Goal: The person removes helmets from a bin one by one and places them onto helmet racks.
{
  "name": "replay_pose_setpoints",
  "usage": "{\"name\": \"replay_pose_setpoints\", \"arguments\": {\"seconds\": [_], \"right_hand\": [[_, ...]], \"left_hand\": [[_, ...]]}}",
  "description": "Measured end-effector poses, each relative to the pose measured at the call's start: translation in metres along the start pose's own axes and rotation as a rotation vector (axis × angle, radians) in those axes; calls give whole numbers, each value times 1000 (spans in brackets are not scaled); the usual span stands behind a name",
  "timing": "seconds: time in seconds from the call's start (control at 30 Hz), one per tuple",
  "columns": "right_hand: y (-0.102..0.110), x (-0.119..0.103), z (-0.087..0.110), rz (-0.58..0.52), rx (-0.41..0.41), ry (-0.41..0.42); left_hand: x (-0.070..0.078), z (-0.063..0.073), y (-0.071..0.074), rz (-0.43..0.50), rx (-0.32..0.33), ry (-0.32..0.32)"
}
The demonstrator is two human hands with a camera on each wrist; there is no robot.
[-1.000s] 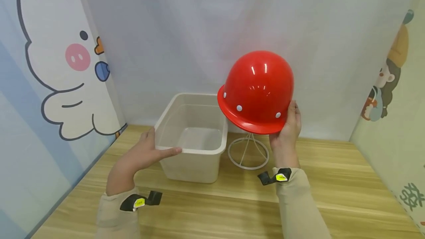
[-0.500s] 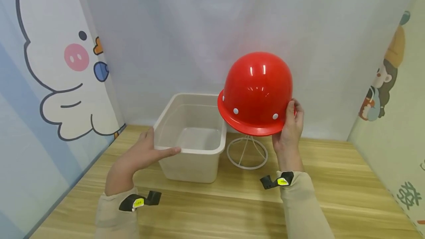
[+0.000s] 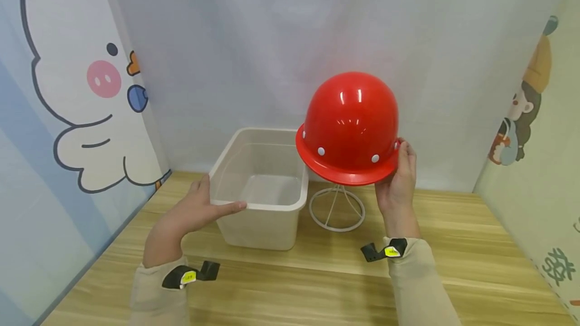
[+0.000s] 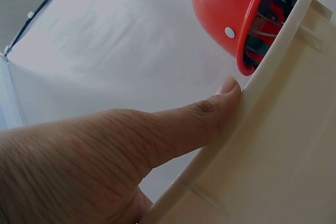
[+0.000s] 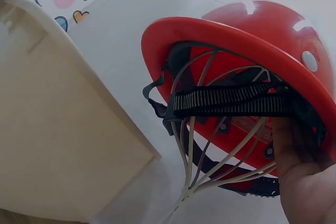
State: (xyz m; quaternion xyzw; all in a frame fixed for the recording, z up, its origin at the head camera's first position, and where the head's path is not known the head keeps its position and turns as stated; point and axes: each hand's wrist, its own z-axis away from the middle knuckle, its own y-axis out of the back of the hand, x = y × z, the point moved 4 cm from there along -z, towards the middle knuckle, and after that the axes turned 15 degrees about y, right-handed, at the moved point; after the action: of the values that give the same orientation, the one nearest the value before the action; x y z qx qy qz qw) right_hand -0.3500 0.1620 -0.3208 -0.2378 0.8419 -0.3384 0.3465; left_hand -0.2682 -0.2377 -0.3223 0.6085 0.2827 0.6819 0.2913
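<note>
My left hand (image 3: pixel 192 210) is spread at the near-left corner of a beige plastic bin (image 3: pixel 263 225), its straight thumb (image 4: pixel 199 116) along the front rim; its other fingers are mostly hidden. On a white wire stand (image 3: pixel 337 209) to the bin's right sits a red hard hat (image 3: pixel 351 119) with white rivets, slightly tilted. My right hand (image 3: pixel 399 185) grips the hat at its right brim. From below, the right wrist view shows the black chin strap (image 5: pixel 231 100), the stand's wires running up inside the shell, and fingers reaching under the brim.
Wood-grain tabletop (image 3: pixel 272 286) lies under everything. A pale grey curtain (image 3: pixel 226 64) hangs close behind the bin and hat. Printed side panels stand at left, with a cartoon duck (image 3: pixel 86 89), and at right, with a cartoon girl (image 3: pixel 521 104).
My right hand has shifted slightly right and down along the brim, and the hat has turned a little and settled lower. The left hand and bin look the same.
</note>
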Motion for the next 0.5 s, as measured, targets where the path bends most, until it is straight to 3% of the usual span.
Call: {"name": "replay_pose_setpoints", "arguments": {"seconds": [0.23, 0.5], "right_hand": [[4, -3, 4, 91, -78, -71], [13, -22, 9, 420, -233, -162]], "left_hand": [[-5, -2, -2, 0, 6, 1], [-7, -3, -3, -33, 28, -17]]}}
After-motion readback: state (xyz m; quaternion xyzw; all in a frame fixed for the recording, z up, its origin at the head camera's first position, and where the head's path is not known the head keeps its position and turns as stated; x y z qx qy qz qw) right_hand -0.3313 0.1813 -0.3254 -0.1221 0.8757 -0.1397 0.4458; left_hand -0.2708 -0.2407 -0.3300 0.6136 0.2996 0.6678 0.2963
